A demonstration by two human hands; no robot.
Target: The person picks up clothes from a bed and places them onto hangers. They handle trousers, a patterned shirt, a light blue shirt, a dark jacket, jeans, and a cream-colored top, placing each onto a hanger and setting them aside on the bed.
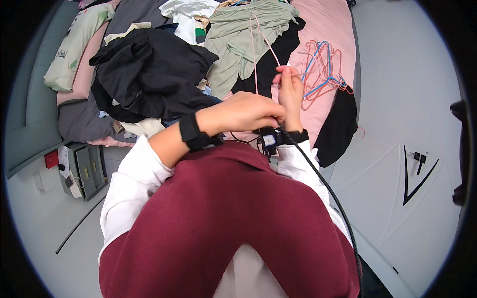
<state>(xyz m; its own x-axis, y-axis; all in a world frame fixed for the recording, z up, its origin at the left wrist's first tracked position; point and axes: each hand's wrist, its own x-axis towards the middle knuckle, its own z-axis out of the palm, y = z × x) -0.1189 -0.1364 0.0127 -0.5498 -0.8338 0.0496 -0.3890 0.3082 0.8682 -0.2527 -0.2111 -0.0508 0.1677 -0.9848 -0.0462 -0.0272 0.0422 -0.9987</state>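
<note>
My right hand (290, 83) is raised over the bed, its fingers shut on a thin pink clothes hanger (265, 35). The hanger's narrow looped end points away from me, across a pale green garment (238, 41). In front of my right wrist, my left hand (249, 111) reaches across from the left with its fingertips pinched on a black braided cable (316, 173). From there the cable runs down over my right sleeve. Black straps circle both wrists, and a small device (269, 139) sits at the right one. The hanger's near part is partly hidden behind my left hand.
Dark trousers (149, 70) lie piled with other clothes at the left. Pink and blue hangers (322, 74) lie tangled on the pink bedding (324, 22). Black fabric (337, 126) drapes over the bed's right edge. A grey bedside cabinet (87, 169) stands at the left.
</note>
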